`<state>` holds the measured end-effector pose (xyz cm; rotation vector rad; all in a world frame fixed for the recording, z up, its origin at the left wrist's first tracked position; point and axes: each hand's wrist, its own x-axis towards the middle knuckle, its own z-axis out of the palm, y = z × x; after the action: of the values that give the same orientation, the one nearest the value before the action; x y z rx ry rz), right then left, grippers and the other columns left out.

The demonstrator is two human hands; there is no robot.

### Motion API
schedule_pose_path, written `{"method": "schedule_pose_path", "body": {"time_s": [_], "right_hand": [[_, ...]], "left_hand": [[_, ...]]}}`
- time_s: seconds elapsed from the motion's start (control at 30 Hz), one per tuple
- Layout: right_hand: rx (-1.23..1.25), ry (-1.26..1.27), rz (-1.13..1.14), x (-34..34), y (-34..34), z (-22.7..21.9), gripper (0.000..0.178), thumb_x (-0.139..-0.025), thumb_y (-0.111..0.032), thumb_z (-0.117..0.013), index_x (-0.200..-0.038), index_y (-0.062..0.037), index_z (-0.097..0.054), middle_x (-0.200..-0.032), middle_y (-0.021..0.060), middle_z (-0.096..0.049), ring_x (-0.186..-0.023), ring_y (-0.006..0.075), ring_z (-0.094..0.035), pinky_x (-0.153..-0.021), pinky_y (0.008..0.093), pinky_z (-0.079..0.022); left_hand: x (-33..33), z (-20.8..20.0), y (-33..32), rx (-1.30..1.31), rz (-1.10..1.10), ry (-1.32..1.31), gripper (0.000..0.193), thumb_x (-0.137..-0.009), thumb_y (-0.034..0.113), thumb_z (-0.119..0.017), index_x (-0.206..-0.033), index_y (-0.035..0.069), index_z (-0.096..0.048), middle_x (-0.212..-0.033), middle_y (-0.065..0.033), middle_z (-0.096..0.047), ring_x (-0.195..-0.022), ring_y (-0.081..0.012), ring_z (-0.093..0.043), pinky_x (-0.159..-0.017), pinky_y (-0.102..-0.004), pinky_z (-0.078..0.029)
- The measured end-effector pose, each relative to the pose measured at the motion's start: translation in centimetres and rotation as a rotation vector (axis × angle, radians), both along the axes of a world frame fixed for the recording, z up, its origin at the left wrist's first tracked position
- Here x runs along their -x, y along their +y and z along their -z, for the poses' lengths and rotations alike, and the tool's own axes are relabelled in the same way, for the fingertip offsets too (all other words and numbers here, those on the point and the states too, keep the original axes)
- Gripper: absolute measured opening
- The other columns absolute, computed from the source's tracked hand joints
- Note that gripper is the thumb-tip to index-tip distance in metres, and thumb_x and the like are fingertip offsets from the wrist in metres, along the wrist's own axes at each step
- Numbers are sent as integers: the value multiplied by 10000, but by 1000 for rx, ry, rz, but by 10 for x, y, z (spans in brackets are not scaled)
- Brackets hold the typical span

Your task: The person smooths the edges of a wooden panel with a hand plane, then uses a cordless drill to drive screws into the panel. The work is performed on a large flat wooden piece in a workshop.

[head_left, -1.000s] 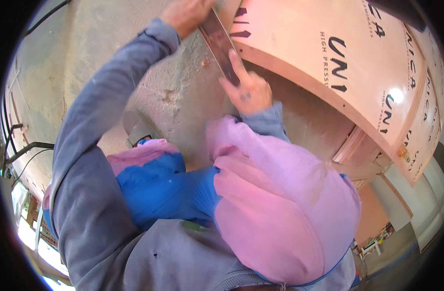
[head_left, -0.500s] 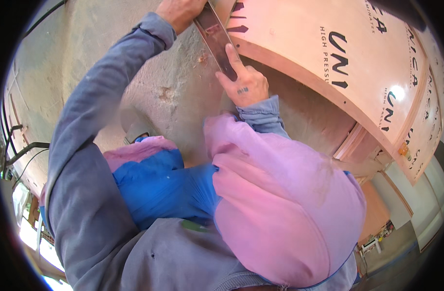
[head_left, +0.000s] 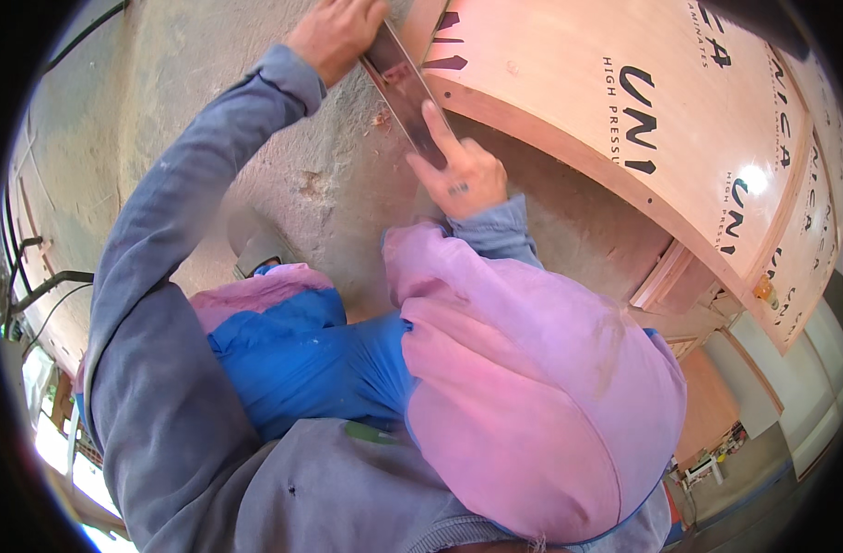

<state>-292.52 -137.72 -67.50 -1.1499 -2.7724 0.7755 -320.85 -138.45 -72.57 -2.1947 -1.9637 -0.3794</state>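
A long, flat, dark brown strip with shiny pale edges slants beside the end of a large printed board. My left hand is closed around the strip's upper end, its fingertips partly cut off by the top of the view. At the lower end, my right hand has the index finger laid along the strip and the thumb against its end, with the other fingers curled. The strip's exact kind is unclear.
The pinkish board stretches to the right, raised over the rough concrete floor. Under it lies a wooden frame piece. Pale panels lean at the right. A black bent metal bar stands at the left.
The strip and both hands have shifted slightly to the left. My left hand now shows more fully, and both hands keep about the same hold.
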Motion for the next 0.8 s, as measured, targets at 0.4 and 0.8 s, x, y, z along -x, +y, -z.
{"method": "schedule_pose_path", "body": {"time_s": [0.4, 0.8], "right_hand": [[-9, 28, -31, -4, 1, -3, 767, -803, -300, -828, -1507, -231, -530, -684, 186, -600, -580, 367, -623, -557, 466, -525], [-27, 12, 11, 5, 4, 2, 777, -795, -341, -833, -1509, -273, -536, -691, 170, -601, -601, 358, -639, -565, 451, -526]], "left_hand": [[-10, -13, -4, -11, -15, -6, 249, -835, 132, -595, -1062, 31, -578, -1172, -150, -592, -1195, -317, -566, -1010, -425, -468], [7, -9, 14, 195, -23, -96, 280, -905, 169, -582, -1127, 0, -601, -1241, -208, -585, -1239, -374, -546, -1063, -462, -439]]}}
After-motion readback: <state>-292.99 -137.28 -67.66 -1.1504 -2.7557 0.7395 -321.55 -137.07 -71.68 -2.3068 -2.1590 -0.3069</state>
